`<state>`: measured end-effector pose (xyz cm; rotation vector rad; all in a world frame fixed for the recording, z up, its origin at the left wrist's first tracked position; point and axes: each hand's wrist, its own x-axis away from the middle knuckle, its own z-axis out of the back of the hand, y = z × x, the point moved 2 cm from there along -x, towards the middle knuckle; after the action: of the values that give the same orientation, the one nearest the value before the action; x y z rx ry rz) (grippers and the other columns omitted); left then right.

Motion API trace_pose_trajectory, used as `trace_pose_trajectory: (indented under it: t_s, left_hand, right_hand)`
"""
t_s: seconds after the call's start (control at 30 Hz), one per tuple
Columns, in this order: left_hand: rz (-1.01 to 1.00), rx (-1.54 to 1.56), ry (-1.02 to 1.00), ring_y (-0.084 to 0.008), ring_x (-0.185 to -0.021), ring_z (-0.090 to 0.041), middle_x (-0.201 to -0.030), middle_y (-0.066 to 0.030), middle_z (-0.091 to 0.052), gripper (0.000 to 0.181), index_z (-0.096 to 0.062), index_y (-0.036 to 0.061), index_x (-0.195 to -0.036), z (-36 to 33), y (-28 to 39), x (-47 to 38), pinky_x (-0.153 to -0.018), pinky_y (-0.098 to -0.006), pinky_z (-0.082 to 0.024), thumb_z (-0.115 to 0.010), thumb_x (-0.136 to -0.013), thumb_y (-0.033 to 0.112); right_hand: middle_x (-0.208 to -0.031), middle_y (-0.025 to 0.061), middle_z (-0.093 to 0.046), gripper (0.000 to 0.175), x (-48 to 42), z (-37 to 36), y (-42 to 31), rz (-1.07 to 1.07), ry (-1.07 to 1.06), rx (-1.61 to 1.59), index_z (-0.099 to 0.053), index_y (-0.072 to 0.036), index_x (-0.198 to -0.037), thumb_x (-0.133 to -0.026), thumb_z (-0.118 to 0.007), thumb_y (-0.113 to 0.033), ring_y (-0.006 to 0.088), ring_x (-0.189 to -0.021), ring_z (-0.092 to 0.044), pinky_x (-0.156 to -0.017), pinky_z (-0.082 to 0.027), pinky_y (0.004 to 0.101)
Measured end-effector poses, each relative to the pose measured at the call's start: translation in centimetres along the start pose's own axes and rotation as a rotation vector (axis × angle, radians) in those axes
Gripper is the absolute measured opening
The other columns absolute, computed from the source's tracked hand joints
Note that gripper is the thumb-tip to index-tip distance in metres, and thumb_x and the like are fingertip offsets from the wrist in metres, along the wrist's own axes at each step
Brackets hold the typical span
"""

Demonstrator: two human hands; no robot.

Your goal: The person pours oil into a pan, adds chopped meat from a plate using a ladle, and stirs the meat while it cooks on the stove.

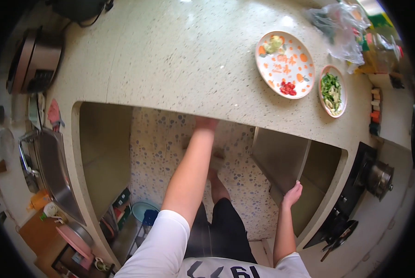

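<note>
My right hand [292, 194] holds the edge of an open grey cabinet door [280, 156] below the counter on the right. My left arm reaches down and forward under the counter's front edge; of my left hand [206, 122] only the part near the wrist shows, and its fingers are hidden beneath the worktop. On the speckled stone counter [179, 62] lies an oval plate [292, 66] with an orange pattern, bearing chopped red chili [288, 88] and a pale chopped heap [273, 44]. Beside it a smaller oval plate [345, 91] holds chopped greens with pale pieces [331, 91].
At the left are a rice cooker [42, 62], a steel sink [56, 166] with a faucet and a pink basin [73, 239]. Plastic bags [342, 31] lie at the back right. A steel pot [379, 179] and a frying pan [344, 232] stand at the black stove on the right.
</note>
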<state>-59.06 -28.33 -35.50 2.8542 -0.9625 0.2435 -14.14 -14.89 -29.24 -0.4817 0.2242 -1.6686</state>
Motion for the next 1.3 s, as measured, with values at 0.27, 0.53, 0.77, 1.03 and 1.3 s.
trace_pose_trajectory:
  t_s: [0.27, 0.53, 0.77, 1.03, 1.3]
  left_hand:
    - [-0.037, 0.359, 0.613, -0.022, -0.082, -0.049, -0.093, -0.0089, -0.048, 0.032, -0.05, 0.0066, -0.102, 4.1, 3.9, 13.9, -0.07, -0.0332, -0.044, -0.043, -0.092, 0.036]
    - [-0.388, 0.35, 0.7, -0.0175, -0.067, -0.051, -0.086, -0.013, -0.052, 0.03, -0.05, -0.0025, -0.096, 5.9, 17.9, 29.3, -0.062, -0.0267, -0.046, -0.05, -0.091, 0.027]
    - [-0.55, 0.134, 0.8, -0.0137, -0.063, -0.051, -0.08, -0.0069, -0.055, 0.021, -0.056, 0.0024, -0.093, 7.8, 32.9, 31.2, -0.06, -0.025, -0.044, -0.052, -0.095, 0.023]
    - [-0.585, 0.131, 0.807, -0.0114, -0.063, -0.046, -0.081, -0.005, -0.051, 0.017, -0.058, 0.0026, -0.103, 8.6, 36.7, 30.9, -0.06, -0.0241, -0.039, -0.054, -0.093, 0.016]
    - [-0.565, 0.125, 0.85, -0.0073, -0.051, -0.039, -0.074, -0.002, -0.05, 0.015, -0.053, 0.0164, -0.108, 8.8, 34.5, 29.9, -0.048, -0.0201, -0.031, -0.052, -0.097, 0.028]
  right_hand:
    - [-0.101, 0.0163, -0.067, 0.04, 2.0, -1.7, -0.8, 0.035, 0.084, 0.094, -0.061, -0.004, -0.11, -0.101, -0.042, -0.038, 0.036, -0.091, -0.061, -0.083, -0.046, 0.0408]
    - [-0.119, 0.0183, -0.049, 0.042, 6.7, -2.0, -4.6, 0.813, 0.261, 0.3, -0.052, 0.001, -0.122, -0.088, -0.061, -0.021, 0.035, -0.114, -0.047, -0.099, -0.036, 0.0467]
    - [-0.121, 0.0204, -0.047, 0.049, 19.4, -12.7, -12.3, 1.105, -0.469, 0.139, -0.049, -0.002, -0.126, -0.079, -0.063, -0.009, 0.0375, -0.116, -0.045, -0.1, -0.037, 0.0461]
    - [-0.12, 0.0178, -0.058, 0.048, 26.8, -27.8, -22.2, 0.958, -1.018, 0.148, -0.049, -0.004, -0.132, -0.087, -0.058, -0.015, 0.0313, -0.101, -0.061, -0.084, -0.05, 0.04]
    - [-0.124, 0.0141, -0.055, 0.044, 25.0, -42.8, -26.6, 1.462, -0.687, 0.327, -0.053, -0.005, -0.127, -0.087, -0.061, -0.022, 0.0346, -0.103, -0.061, -0.082, -0.053, 0.0431]
